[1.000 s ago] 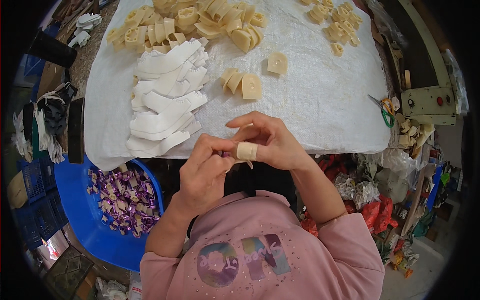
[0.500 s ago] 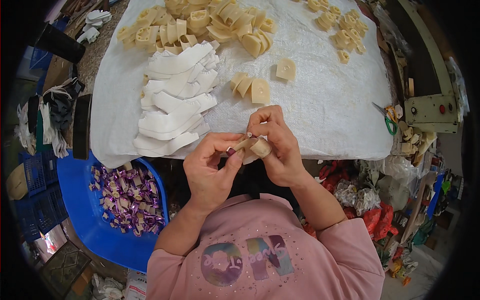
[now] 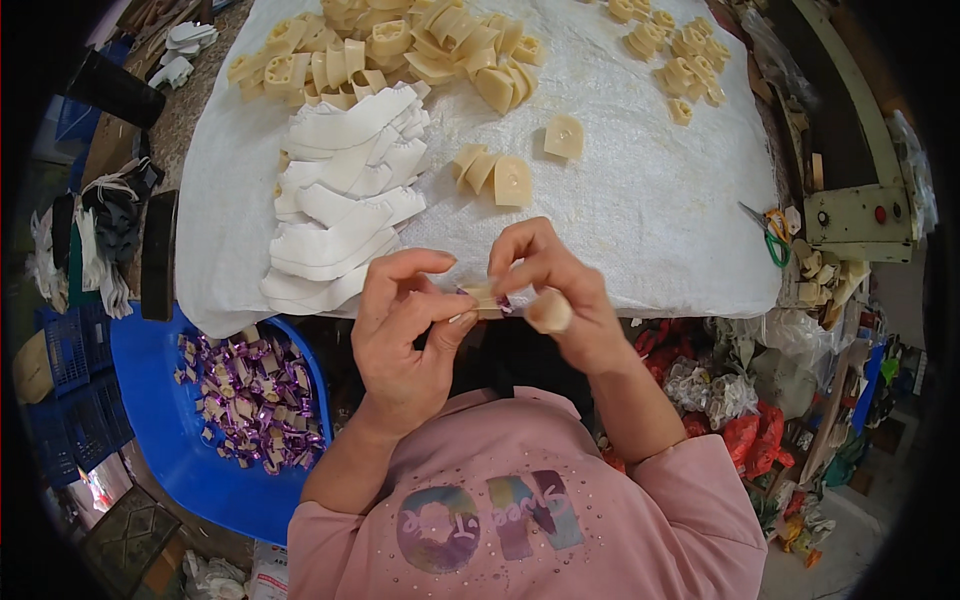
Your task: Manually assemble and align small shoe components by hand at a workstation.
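My left hand (image 3: pixel 405 320) pinches a small beige block with purple bits at its ends (image 3: pixel 486 298) between thumb and fingers. At the block's right end my right hand (image 3: pixel 560 285) has its fingers curled in close, blurred by motion; what they grip cannot be made out. A beige tube-like wrap (image 3: pixel 548 312) sits at the right thumb and looks as if it covers the tip. Beyond the hands, a few beige shoe-heel-shaped pieces (image 3: pixel 513 182) stand on the white woven sheet (image 3: pixel 640 230). Stacked white curved sheets (image 3: pixel 335 240) lie at the left.
A large heap of beige pieces (image 3: pixel 390 40) is at the far side, a smaller group (image 3: pixel 690 60) at far right. Scissors (image 3: pixel 775 240) lie by the right edge. A blue tub (image 3: pixel 215 490) at lower left holds many beige-and-purple pieces. A dark bin (image 3: pixel 115 88) stands far left.
The beige block has turned from tilted to nearly level. My right thumb has swung away to the right of it, and my left fingers have lifted and spread more.
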### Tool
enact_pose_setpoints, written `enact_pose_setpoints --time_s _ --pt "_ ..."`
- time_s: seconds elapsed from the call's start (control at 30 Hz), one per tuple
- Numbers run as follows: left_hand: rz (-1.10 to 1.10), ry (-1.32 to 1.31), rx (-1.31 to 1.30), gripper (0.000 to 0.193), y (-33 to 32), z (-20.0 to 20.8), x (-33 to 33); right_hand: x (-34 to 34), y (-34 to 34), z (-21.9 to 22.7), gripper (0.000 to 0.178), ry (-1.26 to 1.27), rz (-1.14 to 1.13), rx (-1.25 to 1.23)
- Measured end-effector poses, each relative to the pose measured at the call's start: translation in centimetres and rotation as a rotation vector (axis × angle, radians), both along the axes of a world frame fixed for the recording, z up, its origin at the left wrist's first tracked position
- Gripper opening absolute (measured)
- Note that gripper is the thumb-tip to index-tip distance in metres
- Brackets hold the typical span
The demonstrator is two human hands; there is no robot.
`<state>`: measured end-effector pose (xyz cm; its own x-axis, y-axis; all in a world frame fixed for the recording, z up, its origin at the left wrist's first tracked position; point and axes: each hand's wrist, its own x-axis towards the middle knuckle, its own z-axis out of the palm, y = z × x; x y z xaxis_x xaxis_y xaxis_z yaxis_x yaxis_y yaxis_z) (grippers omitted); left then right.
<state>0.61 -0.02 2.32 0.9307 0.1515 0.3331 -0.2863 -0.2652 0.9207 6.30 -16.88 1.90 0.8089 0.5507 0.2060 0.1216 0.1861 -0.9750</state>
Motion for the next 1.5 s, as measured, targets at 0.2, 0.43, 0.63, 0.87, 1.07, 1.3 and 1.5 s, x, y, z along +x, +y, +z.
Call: enact_pose_setpoints --time_s 0.2,0.43,0.63,0.87,1.07,1.3,1.5 --pt "-0.059 -0.232 0.120 0.008 -0.1 -0.6 -0.1 1.2 -0.2 0.6 0.039 0.266 0.088 -0.075" --pt "-0.186 0.148 -0.371 0.050 0.2 -1.4 -0.5 0.8 0.1 0.9 0.040 -0.294 -0.086 -0.185" --pt "-0.375 0.458 -0.734 0.053 -0.9 -1.0 -0.3 -0.4 1.1 0.3 0.042 -0.397 -0.074 -0.222" --pt "-0.324 0.281 -0.719 0.071 -1.9 -1.2 -0.9 0.0 2.0 0.0 0.024 0.134 -0.041 -0.040" --pt "-0.193 0.169 -0.396 0.073 -3.0 -0.8 -1.0 -0.1 2.0 -0.2 0.012 0.537 0.244 0.165" --pt "-0.027 0.110 -0.330 0.059 -3.3 -1.3 -0.7 -1.9 3.4 -2.2 0.014 -0.074 -0.086 -0.022" --pt "0.044 0.134 -0.562 0.040 -2.9 -1.1 -0.2 -3.5 3.6 -1.4 0.037 0.236 0.003 0.156"
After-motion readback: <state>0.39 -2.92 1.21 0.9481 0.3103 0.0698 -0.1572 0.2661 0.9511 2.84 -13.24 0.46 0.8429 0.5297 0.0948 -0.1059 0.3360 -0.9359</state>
